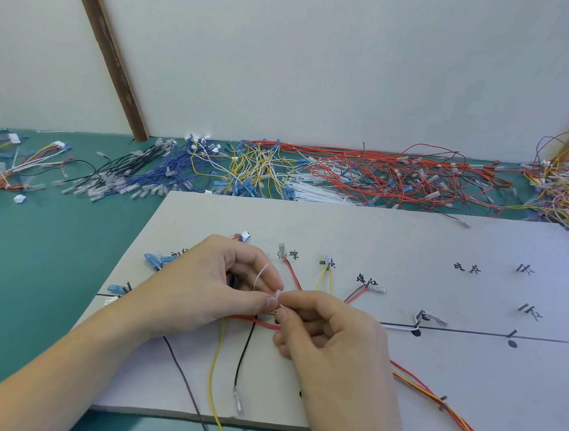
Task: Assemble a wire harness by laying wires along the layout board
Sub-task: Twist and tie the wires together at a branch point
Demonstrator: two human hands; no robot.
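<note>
Together, left hand [214, 288] and right hand [327, 336] pinch a white tie [261, 275] around bundled wires [260, 321], fingers curled, on the board [411, 240].

hands [278, 304] hide wire junction, labels [367, 280] unreadable

Teal tabletop [31, 262], pale wall [324, 64] behind w/ brown wood strip [108, 48] leaning diagonally at left.

Board [411, 247]: matt grey card, edges slightly rough. Wires [366, 174]: smooth coloured plastic insulation, clear plastic end sleeves. Worktop [50, 246]: smooth matt green mat. Batten [108, 48]: rough brown wood.
</note>
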